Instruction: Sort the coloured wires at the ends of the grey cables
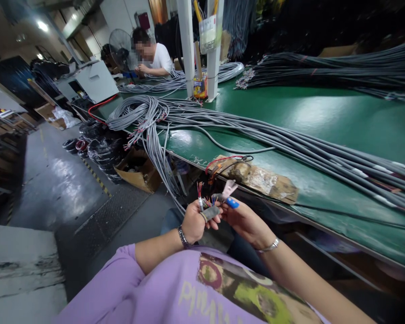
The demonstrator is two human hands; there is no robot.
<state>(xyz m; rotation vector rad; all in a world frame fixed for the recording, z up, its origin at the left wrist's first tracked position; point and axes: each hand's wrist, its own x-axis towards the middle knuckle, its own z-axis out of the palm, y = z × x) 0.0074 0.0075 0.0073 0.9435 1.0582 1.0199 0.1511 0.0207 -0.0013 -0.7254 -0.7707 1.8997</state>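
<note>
My left hand (193, 224) is closed around the end of a grey cable (200, 204), which has a white band and red wire ends sticking up. Grey wrapping covers its thumb. Thin coloured wires (212, 202) fan out between my two hands. My right hand (245, 221) pinches at these wires; a blue wrap (232, 202) is on one of its digits. Beside it a pale pink strip (229, 188) sticks up; what it belongs to is unclear. Both hands are over my lap, in front of the bench edge, with their fingertips close together.
A long bundle of grey cables (243, 126) lies across the green bench (310, 112), some hanging over its edge. Taped cardboard (273, 184) with a lump and wires sits at the edge. Dark cables (324, 72) lie behind. Another person (160, 58) works beyond the white post (186, 45).
</note>
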